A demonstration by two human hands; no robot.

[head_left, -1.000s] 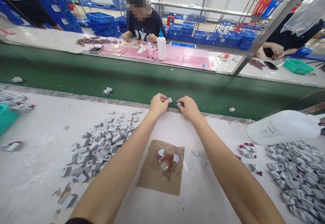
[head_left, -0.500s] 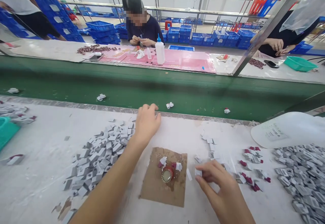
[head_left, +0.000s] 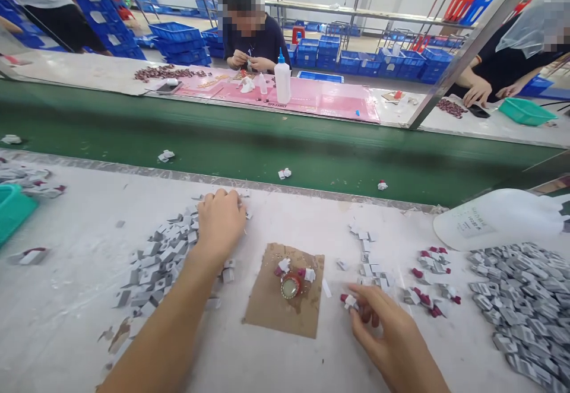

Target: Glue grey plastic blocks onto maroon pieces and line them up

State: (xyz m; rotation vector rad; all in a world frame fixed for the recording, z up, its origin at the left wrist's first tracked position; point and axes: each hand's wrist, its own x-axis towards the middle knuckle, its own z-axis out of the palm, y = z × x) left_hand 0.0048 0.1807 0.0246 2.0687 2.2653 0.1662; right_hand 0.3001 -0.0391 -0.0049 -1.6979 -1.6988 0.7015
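Over the upper end of a pile of small grey angular pieces (head_left: 167, 256), my left hand (head_left: 221, 221) has its fingers bent down; their tips are hidden, so I cannot tell if they grip anything. My right hand (head_left: 387, 327) is closed, thumb and fingers at a small white-and-dark-red piece (head_left: 350, 302), just above the table. Between the hands lies a brown cardboard square (head_left: 280, 319). On it stand a red bottle cap (head_left: 291, 286) with a pale middle and two small white-and-dark-red pieces (head_left: 308, 275). A thin white strip (head_left: 326, 288) lies beside the cardboard.
Right of my right hand are several grey-and-dark-red pieces (head_left: 430, 301), a larger grey heap (head_left: 525, 310) and a white jug (head_left: 494, 221) on its side. A green belt (head_left: 227, 143) carries small clusters. Across it, a person (head_left: 253, 43) works near a white bottle (head_left: 282, 81).
My left hand has moved left from near the table's far edge onto the grey pile. My right hand stays near its place; the piece at its fingertips now shows dark red. Belt clusters shifted left.
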